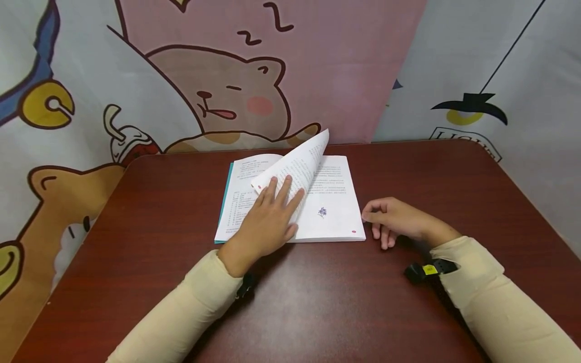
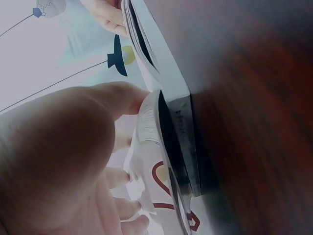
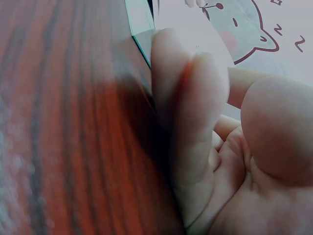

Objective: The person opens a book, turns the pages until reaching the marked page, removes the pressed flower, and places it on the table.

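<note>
An open book [image 1: 333, 201] with printed pages and a teal cover edge lies on the table. One leaf [image 1: 305, 160] stands raised and curled over between the two sides, its top corner pointing up. My left hand [image 1: 268, 222] lies over this leaf with fingers spread and fairly straight, the fingertips on the paper. In the left wrist view the thumb [image 2: 124, 98] reaches the curved page edges. Beside the book's right edge is my right hand [image 1: 399, 217], fingers loosely bent, thumb and forefinger right at the edge. Nothing shows gripped in it.
The dark red-brown wooden table [image 1: 317, 302] extends around the book. Behind it hangs a cartoon-printed cloth [image 1: 345, 75] with a sleeping bear. A black strap device [image 1: 428, 270] with a yellow label sits at the right wrist, by the cream sleeve [image 1: 472, 272].
</note>
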Motion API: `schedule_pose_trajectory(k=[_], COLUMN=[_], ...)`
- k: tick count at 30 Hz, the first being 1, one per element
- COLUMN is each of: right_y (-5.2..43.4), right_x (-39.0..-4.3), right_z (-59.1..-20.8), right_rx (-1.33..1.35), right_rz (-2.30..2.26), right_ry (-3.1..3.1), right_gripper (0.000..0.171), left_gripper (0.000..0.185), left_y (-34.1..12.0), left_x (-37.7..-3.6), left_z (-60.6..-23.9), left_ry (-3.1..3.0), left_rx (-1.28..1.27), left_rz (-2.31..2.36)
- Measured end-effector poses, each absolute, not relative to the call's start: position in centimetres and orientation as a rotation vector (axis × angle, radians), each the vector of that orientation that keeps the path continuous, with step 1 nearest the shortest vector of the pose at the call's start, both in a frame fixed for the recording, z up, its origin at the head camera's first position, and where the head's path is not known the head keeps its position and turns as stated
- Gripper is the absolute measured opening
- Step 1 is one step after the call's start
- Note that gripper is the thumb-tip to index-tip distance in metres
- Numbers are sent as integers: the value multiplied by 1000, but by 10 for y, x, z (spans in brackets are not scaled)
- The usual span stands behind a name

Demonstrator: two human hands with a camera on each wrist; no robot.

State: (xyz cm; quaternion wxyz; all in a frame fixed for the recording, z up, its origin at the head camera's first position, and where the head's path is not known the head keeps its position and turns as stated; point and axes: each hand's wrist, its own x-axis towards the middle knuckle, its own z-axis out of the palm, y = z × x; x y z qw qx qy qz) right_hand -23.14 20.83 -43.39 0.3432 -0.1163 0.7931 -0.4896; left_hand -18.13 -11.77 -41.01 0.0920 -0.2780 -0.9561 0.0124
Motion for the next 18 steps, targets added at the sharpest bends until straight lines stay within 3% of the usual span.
schedule_pose_trajectory(k=[18], right_y=[209], right_x=[-232], right_z=[-434], right_rx=[-319], right_rz=[-1271], right_ry=[2046], right_gripper=[30], left_gripper=[69], left_y=[-117], left_x=[-181], left_z=[-409], left_ry=[-2929], left_rx=[-799], left_rz=[18])
